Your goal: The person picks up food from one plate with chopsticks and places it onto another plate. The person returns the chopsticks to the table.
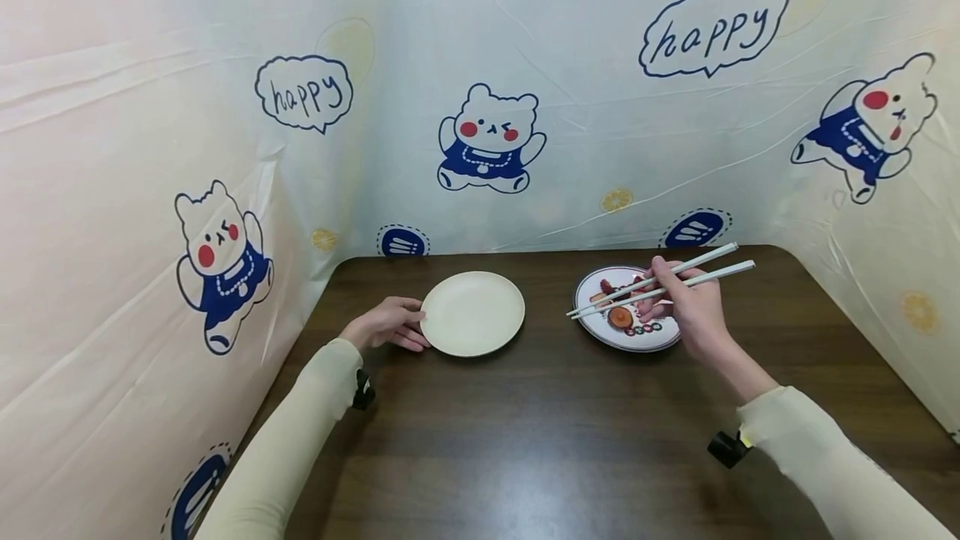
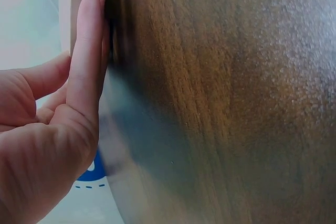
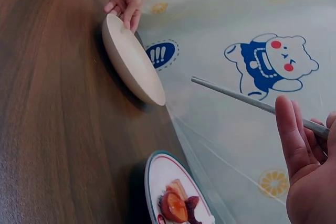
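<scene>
A plain cream plate (image 1: 472,313) lies on the table, and my left hand (image 1: 390,324) touches its left rim, thumb above and fingers at the side. In the left wrist view the left hand (image 2: 68,93) has its fingers along the edge of the plate (image 2: 80,14). My right hand (image 1: 693,307) holds a pair of pale chopsticks (image 1: 705,274), tips pointing left, above a white rimmed plate (image 1: 647,343) with food pieces on it. In the right wrist view one chopstick (image 3: 236,95) shows in the right hand (image 3: 310,166).
The dark wooden table (image 1: 480,440) runs back to a curtain (image 1: 570,123) printed with bears, which stands along its left, back and right sides. In the right wrist view an orange round piece (image 3: 174,206) and dark red pieces lie on the rimmed plate.
</scene>
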A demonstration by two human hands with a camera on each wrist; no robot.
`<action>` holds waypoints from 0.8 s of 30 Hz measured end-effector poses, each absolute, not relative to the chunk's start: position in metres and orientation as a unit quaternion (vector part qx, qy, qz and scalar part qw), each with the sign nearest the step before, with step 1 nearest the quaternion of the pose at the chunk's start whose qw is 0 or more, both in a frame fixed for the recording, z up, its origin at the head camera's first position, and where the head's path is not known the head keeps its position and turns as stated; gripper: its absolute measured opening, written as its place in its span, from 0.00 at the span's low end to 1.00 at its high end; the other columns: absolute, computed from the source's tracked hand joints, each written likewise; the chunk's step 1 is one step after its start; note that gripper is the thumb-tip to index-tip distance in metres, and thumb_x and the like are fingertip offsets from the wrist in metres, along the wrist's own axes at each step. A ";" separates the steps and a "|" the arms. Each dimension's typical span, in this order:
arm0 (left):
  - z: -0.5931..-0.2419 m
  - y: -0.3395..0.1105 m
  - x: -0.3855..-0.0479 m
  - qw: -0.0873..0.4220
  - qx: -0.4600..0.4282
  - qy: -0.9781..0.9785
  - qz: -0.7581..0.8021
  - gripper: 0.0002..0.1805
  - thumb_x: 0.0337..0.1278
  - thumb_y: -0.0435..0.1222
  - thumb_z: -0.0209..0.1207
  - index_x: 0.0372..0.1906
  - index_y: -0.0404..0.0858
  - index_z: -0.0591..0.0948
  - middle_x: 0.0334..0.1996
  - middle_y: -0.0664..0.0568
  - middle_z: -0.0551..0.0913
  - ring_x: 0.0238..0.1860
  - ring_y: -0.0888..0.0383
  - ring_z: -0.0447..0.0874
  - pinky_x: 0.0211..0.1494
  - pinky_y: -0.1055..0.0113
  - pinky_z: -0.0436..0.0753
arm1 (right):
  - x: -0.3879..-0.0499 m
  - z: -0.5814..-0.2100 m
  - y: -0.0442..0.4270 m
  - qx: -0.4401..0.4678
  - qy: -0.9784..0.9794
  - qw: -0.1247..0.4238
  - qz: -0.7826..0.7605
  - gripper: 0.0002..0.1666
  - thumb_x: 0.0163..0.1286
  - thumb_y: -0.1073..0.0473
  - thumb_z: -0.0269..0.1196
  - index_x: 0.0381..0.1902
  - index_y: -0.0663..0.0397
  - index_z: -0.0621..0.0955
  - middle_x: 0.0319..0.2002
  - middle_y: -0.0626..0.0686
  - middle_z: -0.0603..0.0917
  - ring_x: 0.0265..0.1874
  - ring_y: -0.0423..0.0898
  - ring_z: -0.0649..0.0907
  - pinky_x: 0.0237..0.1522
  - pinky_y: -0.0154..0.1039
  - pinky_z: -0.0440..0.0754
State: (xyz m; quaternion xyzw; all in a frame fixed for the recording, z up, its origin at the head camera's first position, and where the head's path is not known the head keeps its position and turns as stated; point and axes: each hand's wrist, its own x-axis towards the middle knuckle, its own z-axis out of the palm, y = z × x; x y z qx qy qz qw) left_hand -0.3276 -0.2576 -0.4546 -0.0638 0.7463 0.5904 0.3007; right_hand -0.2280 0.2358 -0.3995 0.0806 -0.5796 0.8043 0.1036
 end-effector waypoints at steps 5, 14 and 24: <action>-0.454 -0.257 -0.327 0.302 -0.066 0.745 0.592 0.32 0.84 0.34 0.51 0.81 0.30 0.56 0.47 0.32 0.85 0.37 0.45 0.93 0.44 0.52 0.93 | -0.228 -0.399 0.241 0.083 -0.572 0.118 0.807 0.15 0.80 0.56 0.63 0.37 0.64 0.86 0.27 0.58 0.88 0.17 0.48 0.88 0.19 0.39 0.88; -0.454 -0.257 -0.324 0.297 -0.064 0.746 0.592 0.31 0.84 0.33 0.50 0.81 0.29 0.56 0.46 0.32 0.85 0.36 0.46 0.93 0.44 0.51 0.93 | -0.234 -0.401 0.250 0.093 -0.547 0.128 0.822 0.15 0.81 0.58 0.62 0.36 0.64 0.85 0.25 0.60 0.87 0.16 0.50 0.87 0.20 0.46 0.89; -0.455 -0.257 -0.326 0.296 -0.064 0.748 0.591 0.31 0.84 0.34 0.51 0.81 0.30 0.56 0.46 0.32 0.85 0.37 0.45 0.93 0.44 0.51 0.93 | -0.238 -0.407 0.260 0.089 -0.546 0.142 0.821 0.15 0.81 0.58 0.61 0.37 0.65 0.86 0.26 0.60 0.87 0.17 0.49 0.88 0.20 0.46 0.89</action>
